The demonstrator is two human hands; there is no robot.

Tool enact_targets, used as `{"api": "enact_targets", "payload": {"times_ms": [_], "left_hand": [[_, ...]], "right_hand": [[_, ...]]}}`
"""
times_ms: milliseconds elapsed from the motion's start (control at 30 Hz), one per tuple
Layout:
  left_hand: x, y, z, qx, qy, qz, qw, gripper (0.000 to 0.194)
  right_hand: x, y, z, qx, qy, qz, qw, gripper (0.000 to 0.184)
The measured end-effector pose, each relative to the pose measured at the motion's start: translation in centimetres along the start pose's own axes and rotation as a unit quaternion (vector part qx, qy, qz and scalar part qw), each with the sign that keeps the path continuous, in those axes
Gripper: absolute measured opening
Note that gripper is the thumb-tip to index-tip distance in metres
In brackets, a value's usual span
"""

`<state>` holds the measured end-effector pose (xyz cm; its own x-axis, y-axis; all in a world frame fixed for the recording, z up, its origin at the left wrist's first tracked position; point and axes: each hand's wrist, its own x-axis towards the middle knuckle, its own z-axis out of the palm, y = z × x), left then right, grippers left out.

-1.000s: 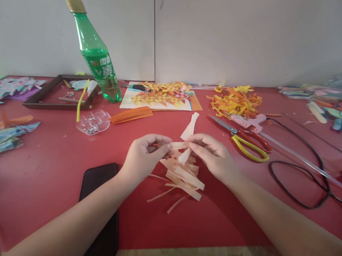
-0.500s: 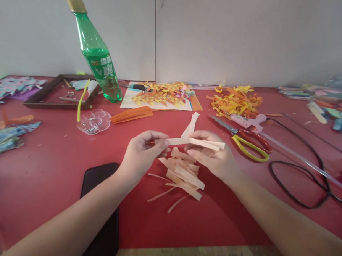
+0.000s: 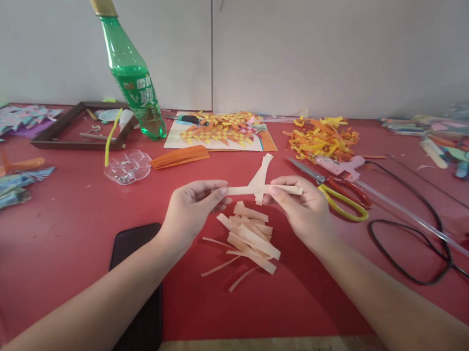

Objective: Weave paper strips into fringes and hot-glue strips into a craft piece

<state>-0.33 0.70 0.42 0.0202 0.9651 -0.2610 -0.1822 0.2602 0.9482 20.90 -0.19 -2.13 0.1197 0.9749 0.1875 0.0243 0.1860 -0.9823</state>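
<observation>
Paper strip [image 3: 239, 190]: pale, narrow, flat, near the strip pile [image 3: 256, 242]
Left hand [image 3: 191, 206]: pinching one end, hiding its tip
Right hand [image 3: 305, 208]: pinching other side, layering unclear

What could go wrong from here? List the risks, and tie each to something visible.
1. The thin paper strip spanning the left hand and right hand might crease or tear if pulled hard.
2. Loose strips lie just below the hands in view, so a careless sweep could scatter them.
3. The phone lies close to the near edge of the table; a bump from the left forearm might push it off.
</observation>
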Motion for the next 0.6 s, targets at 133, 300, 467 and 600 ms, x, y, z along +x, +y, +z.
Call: {"api": "enact_targets", "payload": {"times_ms": [133, 300, 467, 600], "left_hand": [[0.07, -0.05, -0.22, -0.004, 0.02, 0.015, 1.0, 0.03], [0.18, -0.01, -0.31, -0.004, 0.029, 0.038, 0.999, 0.029], [0.15, 0.01, -0.26, -0.001, 0.046, 0.048, 0.998, 0.028], [0.18, 0.02, -0.31, -0.003, 0.052, 0.048, 0.998, 0.027]], "right_hand": [[0.08, 0.17, -0.01, 0.024, -0.004, 0.0, 1.0, 0.013], [0.4, 0.61, -0.21, 0.042, 0.023, 0.006, 0.999, 0.016], [0.72, 0.65, -0.2, 0.043, 0.069, 0.004, 0.997, 0.031], [0.8, 0.65, -0.12, 0.05, 0.073, -0.001, 0.996, 0.031]]}}
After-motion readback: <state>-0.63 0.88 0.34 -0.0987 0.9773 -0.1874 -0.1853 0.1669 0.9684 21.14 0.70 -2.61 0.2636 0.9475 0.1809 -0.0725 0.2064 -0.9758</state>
